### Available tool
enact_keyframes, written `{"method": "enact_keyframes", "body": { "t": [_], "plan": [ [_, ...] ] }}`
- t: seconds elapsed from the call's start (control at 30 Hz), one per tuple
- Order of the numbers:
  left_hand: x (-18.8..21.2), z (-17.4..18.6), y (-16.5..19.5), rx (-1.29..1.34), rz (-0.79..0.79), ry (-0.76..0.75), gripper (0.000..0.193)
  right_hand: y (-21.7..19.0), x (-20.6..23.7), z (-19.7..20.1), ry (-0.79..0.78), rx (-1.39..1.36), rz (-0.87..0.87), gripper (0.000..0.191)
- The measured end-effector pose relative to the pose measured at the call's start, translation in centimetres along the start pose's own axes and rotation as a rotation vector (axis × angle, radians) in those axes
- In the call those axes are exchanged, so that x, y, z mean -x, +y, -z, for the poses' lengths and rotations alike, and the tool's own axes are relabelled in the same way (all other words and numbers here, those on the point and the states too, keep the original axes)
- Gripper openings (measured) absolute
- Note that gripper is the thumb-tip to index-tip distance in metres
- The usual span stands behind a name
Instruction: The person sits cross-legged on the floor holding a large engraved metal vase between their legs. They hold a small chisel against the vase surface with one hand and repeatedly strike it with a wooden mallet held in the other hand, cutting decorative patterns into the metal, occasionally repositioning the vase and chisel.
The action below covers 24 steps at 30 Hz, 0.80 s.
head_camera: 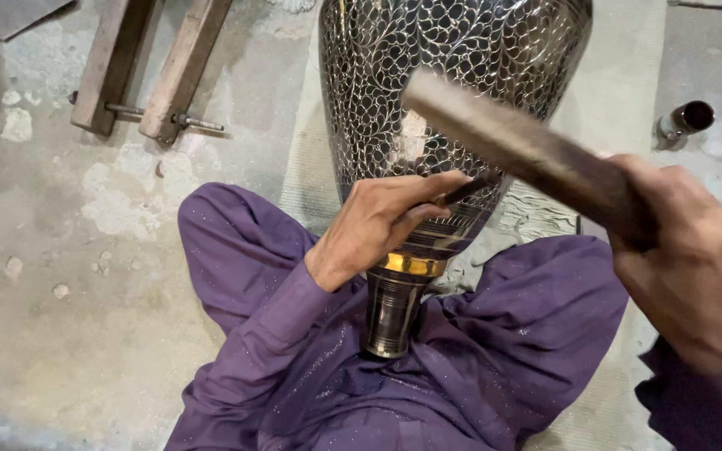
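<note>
the vase lies on the floor between the person's knees, its narrow foot toward the lap and its wide body running away toward the top of the view, over a mat. the left hand rests on the vase's lower body, holding a chisel against it. the right hand is to the right and nearer the camera, holding a wooden mallet that slants up and left above the vase. two wooden bars lie on the floor at the far left. a small cylinder lies far right, beside the mat.
</note>
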<state>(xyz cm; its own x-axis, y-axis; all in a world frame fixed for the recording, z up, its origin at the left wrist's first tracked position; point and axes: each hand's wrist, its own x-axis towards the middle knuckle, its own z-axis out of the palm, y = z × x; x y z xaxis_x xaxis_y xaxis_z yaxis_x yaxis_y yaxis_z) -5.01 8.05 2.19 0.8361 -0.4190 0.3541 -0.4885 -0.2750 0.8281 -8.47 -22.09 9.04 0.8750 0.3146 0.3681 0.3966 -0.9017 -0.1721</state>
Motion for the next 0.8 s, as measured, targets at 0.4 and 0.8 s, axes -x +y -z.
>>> {"method": "enact_keyframes", "body": {
  "t": [0.4,0.8],
  "plan": [
    [0.0,0.1,-1.2,-0.025,-0.035,-0.019,0.047,-1.9,-1.1,0.0,-0.066,-0.094,-0.117,0.050],
    [-1.1,0.2,-1.3,-0.032,-0.086,-0.083,0.051,-0.7,-0.3,0.5,0.041,-0.091,-0.030,0.057]
  ]
}}
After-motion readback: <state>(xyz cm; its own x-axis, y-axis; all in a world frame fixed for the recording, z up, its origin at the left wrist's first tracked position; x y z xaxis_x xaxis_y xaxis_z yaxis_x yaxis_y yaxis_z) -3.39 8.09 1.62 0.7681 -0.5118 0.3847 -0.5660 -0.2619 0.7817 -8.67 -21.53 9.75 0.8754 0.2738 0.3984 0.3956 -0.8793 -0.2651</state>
